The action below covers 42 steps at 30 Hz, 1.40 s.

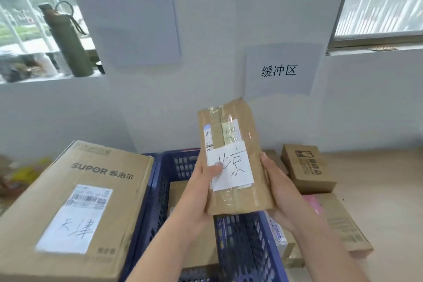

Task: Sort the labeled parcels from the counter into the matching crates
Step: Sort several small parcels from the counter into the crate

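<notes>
Both hands hold a long brown cardboard parcel (249,135) upright above a blue plastic crate (247,242). A white handwritten label (233,167) is taped to its front, below a printed shipping sticker. My left hand (199,188) grips the parcel's left edge, thumb pressed on the label. My right hand (278,181) clasps its right edge. Another brown parcel (177,192) lies inside the crate.
A large SUPOR carton (75,208) with a handwritten label lies left of the crate. Small brown boxes (307,167), a flat brown parcel (343,224) and a pink package (314,207) sit on the counter at right. A paper sign (279,70) hangs on the wall.
</notes>
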Tool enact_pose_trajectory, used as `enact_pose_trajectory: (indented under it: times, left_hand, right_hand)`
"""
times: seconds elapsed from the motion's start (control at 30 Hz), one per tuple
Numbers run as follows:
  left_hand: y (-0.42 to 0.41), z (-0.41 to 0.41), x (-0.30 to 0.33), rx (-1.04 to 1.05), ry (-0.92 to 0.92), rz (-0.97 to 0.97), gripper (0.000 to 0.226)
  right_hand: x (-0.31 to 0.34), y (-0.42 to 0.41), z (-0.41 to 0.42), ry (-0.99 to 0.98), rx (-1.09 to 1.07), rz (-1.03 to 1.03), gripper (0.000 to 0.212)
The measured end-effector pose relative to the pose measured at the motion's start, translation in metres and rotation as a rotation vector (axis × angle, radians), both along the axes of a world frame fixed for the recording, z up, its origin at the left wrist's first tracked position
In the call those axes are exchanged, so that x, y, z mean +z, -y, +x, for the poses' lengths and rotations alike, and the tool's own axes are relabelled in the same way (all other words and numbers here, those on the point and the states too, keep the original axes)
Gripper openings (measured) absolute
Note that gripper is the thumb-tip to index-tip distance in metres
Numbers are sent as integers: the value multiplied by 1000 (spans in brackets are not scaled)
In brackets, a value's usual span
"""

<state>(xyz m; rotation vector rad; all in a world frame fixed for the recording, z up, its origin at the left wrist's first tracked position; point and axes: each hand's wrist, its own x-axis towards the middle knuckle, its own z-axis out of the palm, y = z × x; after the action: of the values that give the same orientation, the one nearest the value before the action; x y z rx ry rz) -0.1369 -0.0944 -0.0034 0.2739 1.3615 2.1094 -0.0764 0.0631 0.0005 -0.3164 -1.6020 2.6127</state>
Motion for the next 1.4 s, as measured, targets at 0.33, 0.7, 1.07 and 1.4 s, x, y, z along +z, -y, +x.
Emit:
enact_pose_trajectory:
  times: [0.33, 0.7, 1.07, 1.4]
  left_hand:
    - [18, -13, -5, 217, -245, -133, 65]
    - [-5, -27, -69, 279, -271, -489, 48]
    - [-5, -17, -147, -110, 117, -837, 44]
    - [-17, -23, -182, -176, 194, -893, 43]
  right_hand:
    - [-16, 21, -8, -158, -365, 694, 28]
    - [-69, 19, -30, 70, -293, 1002, 44]
    - [-177, 34, -47, 706, 132, 1230, 75]
    - [-193, 42, -57, 969, 319, 1214, 83]
